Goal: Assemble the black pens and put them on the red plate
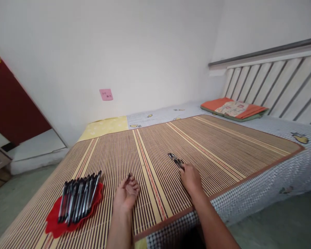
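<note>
Monitoring remotely, I log most pens (79, 197) as set on the red tray (53, 218), remaining pens (175, 159) off it, gripped by the right hand (192, 178) to its right, and the left hand (126, 193), nearer, pinching a small dark item (130, 175).

A bed (287, 176) wears a checked sheet (272, 126) with fruit-like prints. Over the sheet spreads a striped slatted mat (215, 145) with brown edging. On the mat's left side rests a red wavy-edged tray (53, 223), bearing a row of pens (79, 197). A folded orange cloth (234, 108) lies beyond the mat, at the far right.
</note>
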{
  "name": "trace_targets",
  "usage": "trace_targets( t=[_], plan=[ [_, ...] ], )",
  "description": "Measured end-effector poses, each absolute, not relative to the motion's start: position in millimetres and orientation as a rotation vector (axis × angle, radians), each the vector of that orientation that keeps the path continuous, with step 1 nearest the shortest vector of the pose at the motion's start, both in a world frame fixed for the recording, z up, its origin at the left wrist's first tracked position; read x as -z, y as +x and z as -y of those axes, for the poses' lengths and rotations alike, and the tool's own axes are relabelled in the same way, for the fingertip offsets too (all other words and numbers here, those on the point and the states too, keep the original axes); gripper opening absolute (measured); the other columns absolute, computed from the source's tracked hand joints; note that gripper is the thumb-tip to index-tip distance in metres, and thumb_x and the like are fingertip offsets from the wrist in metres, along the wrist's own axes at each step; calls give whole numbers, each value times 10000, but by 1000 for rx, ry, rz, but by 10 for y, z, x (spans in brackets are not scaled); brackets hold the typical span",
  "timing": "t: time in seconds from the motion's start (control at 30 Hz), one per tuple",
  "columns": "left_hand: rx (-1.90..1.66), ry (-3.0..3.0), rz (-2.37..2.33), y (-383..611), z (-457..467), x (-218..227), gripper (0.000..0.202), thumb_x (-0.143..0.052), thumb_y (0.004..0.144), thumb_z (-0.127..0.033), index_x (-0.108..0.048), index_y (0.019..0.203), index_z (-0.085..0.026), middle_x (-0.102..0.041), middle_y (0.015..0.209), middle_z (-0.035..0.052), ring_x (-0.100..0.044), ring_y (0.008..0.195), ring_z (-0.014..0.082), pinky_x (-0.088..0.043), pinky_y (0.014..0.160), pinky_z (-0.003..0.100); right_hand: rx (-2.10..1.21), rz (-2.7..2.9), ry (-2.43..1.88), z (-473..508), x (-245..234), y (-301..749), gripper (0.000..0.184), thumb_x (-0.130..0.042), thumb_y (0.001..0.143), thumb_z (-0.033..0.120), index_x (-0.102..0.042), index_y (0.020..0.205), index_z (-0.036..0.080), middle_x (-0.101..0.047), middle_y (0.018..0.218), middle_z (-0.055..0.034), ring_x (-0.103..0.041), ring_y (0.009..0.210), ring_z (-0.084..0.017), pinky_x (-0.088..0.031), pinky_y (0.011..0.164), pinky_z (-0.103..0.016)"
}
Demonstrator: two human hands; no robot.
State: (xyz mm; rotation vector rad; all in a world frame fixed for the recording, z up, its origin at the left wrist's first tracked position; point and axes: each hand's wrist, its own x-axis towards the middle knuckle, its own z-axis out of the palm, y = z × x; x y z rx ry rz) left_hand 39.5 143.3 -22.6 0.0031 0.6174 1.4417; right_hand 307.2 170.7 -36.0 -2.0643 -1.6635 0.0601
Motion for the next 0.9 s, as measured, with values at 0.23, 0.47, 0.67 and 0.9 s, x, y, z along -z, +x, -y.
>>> trace_targets(
  t=[0.23,0.47,0.67,0.9],
  plan=[
    [-1441,94,-814,353,-1492,265,281,-402,960,-114,-613,774,-111,-535,643,21,-471,485,93,-374,421,177,-2,1767,-2191,-1811,369,3040,178,-627,895,233,-736,977,118,-706,990,-152,-665,945,-257,-418,760,-299],
    [-1476,101,-840,291,-1493,249,269,-415,951,-100,-619,776,-99,-556,640,22,-480,482,87,-375,415,170,-229,1766,-2093,-1751,314,2984,167,-594,912,224,-734,975,157,-714,980,-116,-683,866,-223,-394,680,-284],
    [-1461,102,-837,303,-1508,252,297,-406,953,-97,-629,757,-91,-563,616,22,-485,458,86,-369,407,172,-137,1698,-2142,-1714,290,3030,200,-554,924,221,-717,1007,141,-717,1014,-134,-689,867,-229,-397,672,-288],
    [-1503,339,-1014,390,-1488,343,94,-588,865,-117,-661,807,-109,-646,693,43,-571,533,105,-437,473,185,-277,1849,-2101,-1726,375,2863,139,-623,887,270,-699,875,154,-747,850,-123,-705,766,-230,-360,581,-275]
  ],
)
